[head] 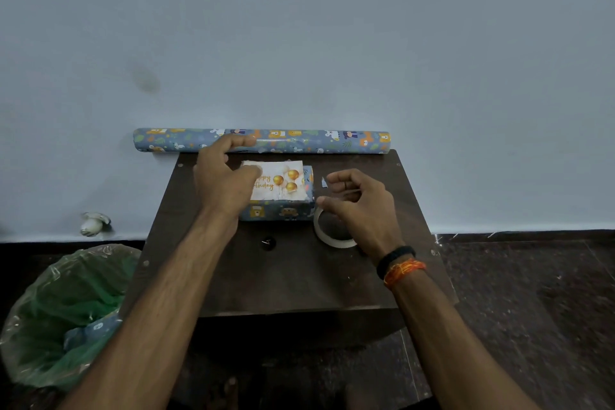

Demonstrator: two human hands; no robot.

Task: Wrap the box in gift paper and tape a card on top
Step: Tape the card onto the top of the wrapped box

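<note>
wrapped box on table | balloon card flat on top

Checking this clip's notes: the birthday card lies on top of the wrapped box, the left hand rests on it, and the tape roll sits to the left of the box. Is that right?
Not quite. The tape roll sits to the right of the wrapped box, under the right hand, as the head view shows. The rest holds: the birthday card lies on top of the box and the left hand rests on it.
</note>
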